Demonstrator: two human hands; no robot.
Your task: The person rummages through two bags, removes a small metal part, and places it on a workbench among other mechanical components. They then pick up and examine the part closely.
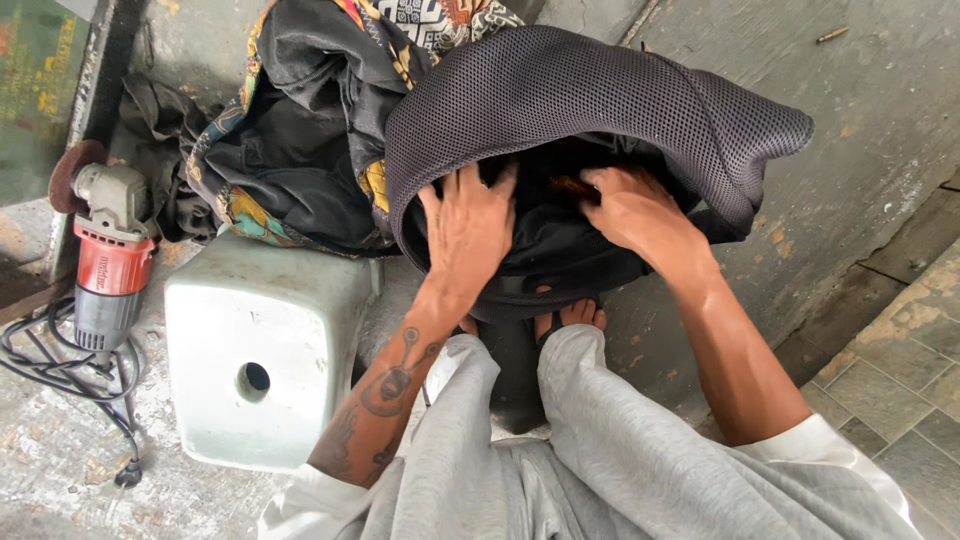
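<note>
Now left hand [468, 228] splayed flat on black bag [540, 270]; right hand [632, 212] open, fingertips inside.

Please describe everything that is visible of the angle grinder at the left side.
The angle grinder lies on the concrete floor at the left, beside the white plastic stool. It has a grey metal head, a red body and a grey rear grip. A worn reddish-brown disc is mounted at its top end. Its black cable trails in loops beside it. Neither hand touches it.
</note>
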